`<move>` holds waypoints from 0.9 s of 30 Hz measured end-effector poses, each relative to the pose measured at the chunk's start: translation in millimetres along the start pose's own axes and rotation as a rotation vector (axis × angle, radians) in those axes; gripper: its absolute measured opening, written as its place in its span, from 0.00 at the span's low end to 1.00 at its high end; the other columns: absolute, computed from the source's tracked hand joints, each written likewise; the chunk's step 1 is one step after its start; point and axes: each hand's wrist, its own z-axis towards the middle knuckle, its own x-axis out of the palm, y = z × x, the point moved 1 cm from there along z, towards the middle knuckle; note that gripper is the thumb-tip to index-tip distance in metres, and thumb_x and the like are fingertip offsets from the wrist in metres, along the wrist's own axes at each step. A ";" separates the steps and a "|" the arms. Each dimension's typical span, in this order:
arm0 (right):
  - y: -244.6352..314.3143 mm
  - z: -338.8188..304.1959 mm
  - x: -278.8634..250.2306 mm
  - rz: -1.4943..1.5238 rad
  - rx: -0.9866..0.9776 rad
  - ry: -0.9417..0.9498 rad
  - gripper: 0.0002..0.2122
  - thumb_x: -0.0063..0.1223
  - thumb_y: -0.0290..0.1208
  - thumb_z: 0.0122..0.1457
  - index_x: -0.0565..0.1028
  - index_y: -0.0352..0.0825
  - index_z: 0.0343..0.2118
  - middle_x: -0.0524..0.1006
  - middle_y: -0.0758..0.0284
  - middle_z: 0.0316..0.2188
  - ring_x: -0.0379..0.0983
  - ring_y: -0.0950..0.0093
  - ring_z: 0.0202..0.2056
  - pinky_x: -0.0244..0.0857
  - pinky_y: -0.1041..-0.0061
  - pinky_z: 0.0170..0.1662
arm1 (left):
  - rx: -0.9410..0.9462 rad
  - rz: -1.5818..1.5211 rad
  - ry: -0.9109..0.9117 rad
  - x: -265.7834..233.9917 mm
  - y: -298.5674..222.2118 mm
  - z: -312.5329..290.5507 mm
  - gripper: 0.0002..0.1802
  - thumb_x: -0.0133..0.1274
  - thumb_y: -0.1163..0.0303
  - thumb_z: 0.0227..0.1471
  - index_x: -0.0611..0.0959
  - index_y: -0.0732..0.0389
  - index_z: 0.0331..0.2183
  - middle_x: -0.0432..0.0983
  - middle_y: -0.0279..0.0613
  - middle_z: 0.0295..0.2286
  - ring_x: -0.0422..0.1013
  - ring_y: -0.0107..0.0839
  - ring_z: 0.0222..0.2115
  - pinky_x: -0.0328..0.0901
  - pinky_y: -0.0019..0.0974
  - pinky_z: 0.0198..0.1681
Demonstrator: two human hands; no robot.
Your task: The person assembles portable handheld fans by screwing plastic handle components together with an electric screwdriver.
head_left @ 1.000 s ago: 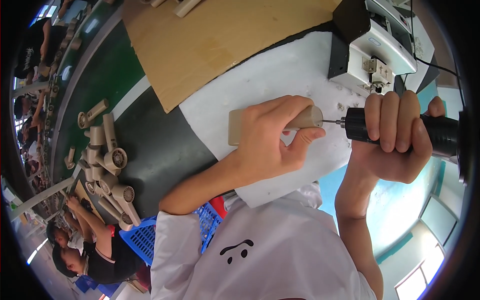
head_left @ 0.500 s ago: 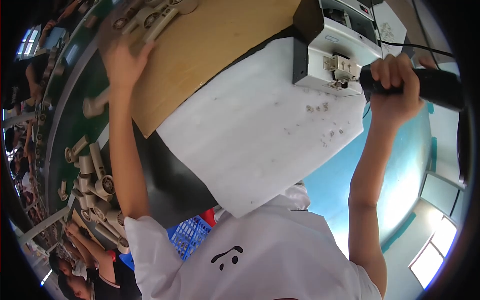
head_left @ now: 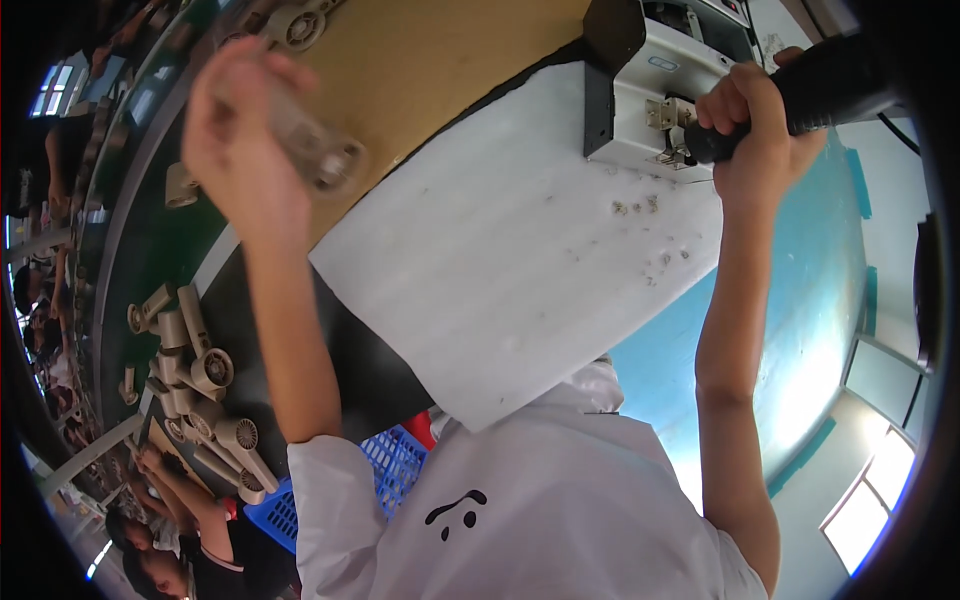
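My left hand [head_left: 245, 130], smeared by motion, is closed around a beige handheld fan [head_left: 328, 158] above the edge of the brown board [head_left: 450, 70]. The fan's round end points toward the white sheet [head_left: 490, 230]. My right hand [head_left: 755, 130] is wrapped round a black electric screwdriver [head_left: 835, 85]. The front end of the screwdriver is at the outlet of a white and black screw feeder [head_left: 628, 130]; my fingers partly hide that spot, so I cannot tell whether the bit touches a screw.
Small loose screws [head_left: 650, 206] lie scattered on the white sheet. More beige fans [head_left: 295, 28] lie at the board's far end, and a pile of fans [head_left: 210, 370] sits at the left along the green conveyor [head_left: 130, 300]. A blue basket [head_left: 395, 465] stands beside me. Other people work at far left.
My left hand, open over the far fans before, has closed on one and swung it back toward the white sheet. The right hand has brought the screwdriver slightly left and up.
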 end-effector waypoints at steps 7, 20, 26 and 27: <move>20.6 -44.9 6.2 0.512 0.158 0.069 0.18 0.48 0.19 0.53 0.64 0.43 0.46 0.58 0.72 0.15 0.54 0.80 0.15 0.56 0.74 0.22 | 0.181 0.269 0.491 43.9 -25.6 -116.2 0.15 0.65 0.73 0.46 0.81 0.62 0.38 0.78 0.43 0.26 0.75 0.30 0.24 0.68 0.28 0.28; 5.4 -4.2 5.6 -0.041 -0.135 -0.059 0.15 0.50 0.14 0.52 0.64 0.33 0.42 0.61 0.68 0.15 0.58 0.78 0.16 0.59 0.73 0.23 | 0.051 0.297 0.524 49.6 -19.4 -123.0 0.17 0.66 0.70 0.47 0.80 0.67 0.38 0.79 0.41 0.28 0.75 0.26 0.27 0.68 0.25 0.31; 5.8 0.3 3.4 -0.027 0.017 -0.069 0.11 0.49 0.15 0.53 0.66 0.34 0.38 0.60 0.71 0.15 0.56 0.79 0.16 0.57 0.75 0.23 | 0.107 0.269 0.454 54.7 -19.2 -125.4 0.17 0.68 0.69 0.42 0.81 0.66 0.32 0.77 0.44 0.23 0.75 0.36 0.22 0.68 0.30 0.26; 4.4 -1.3 2.7 0.039 0.123 -0.095 0.10 0.48 0.15 0.53 0.68 0.35 0.38 0.58 0.72 0.15 0.55 0.81 0.17 0.56 0.76 0.23 | 0.097 0.263 0.439 54.3 -18.3 -126.8 0.17 0.68 0.69 0.42 0.81 0.67 0.32 0.77 0.44 0.22 0.74 0.36 0.21 0.68 0.31 0.26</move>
